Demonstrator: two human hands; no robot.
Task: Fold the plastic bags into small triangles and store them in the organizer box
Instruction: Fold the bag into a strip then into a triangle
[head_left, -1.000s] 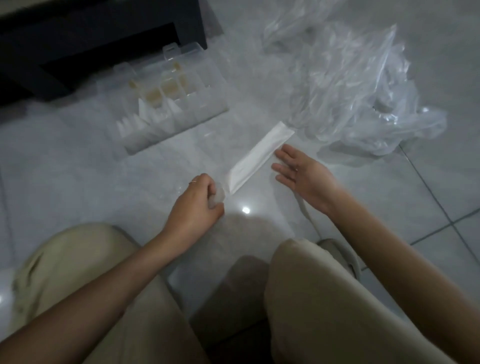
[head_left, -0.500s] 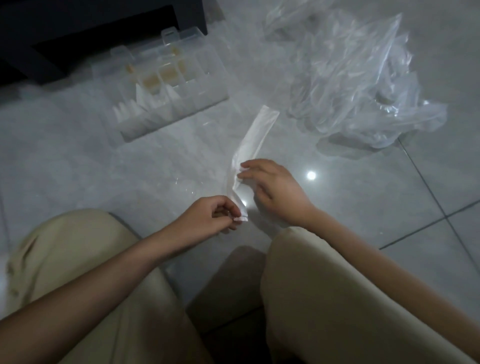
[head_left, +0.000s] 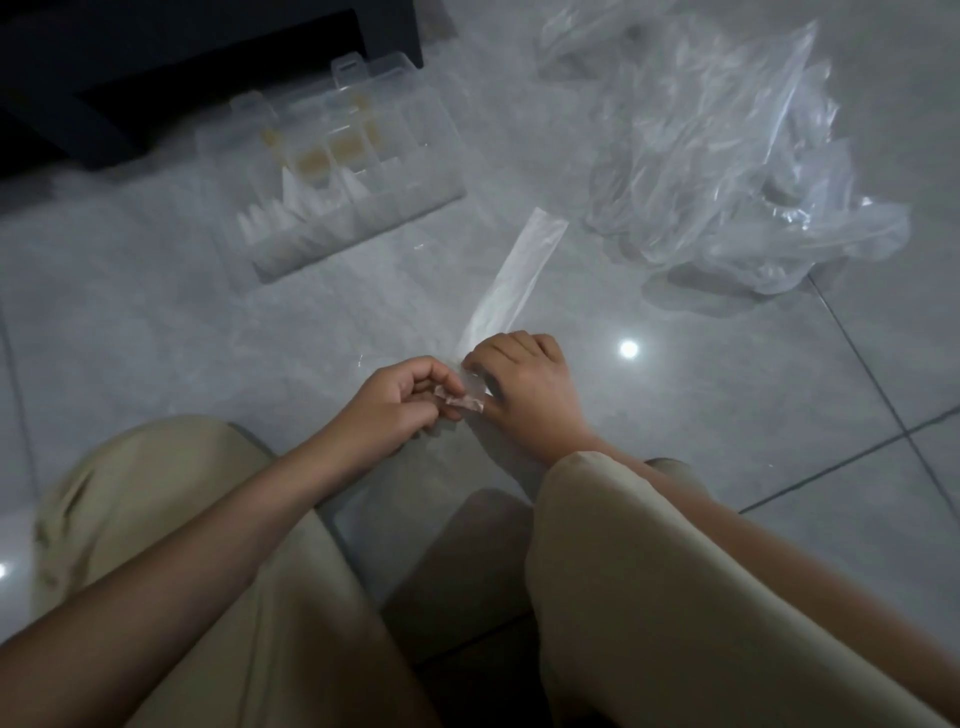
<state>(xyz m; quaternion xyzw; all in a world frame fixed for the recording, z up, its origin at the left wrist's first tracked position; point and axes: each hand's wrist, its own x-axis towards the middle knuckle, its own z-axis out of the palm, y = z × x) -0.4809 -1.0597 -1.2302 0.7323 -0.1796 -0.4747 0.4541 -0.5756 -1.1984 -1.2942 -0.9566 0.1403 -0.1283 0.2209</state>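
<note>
A clear plastic bag folded into a long narrow strip (head_left: 514, 275) lies on the grey tile floor, running from the middle towards me. My left hand (head_left: 400, 397) pinches the strip's near end, where a small fold is turned over. My right hand (head_left: 524, 387) pinches the same end right beside it, its fingers curled over the strip. The clear organizer box (head_left: 415, 208) stands open at the upper left, with several white folded triangles (head_left: 291, 218) in its front compartments.
A loose heap of crumpled clear plastic bags (head_left: 727, 156) lies at the upper right. A dark piece of furniture (head_left: 156, 78) stands behind the box. My knees in beige trousers (head_left: 649, 571) fill the bottom of the view.
My right hand moved from lying flat beside the strip onto its near end. Both hands drew together there and the end has been turned over.
</note>
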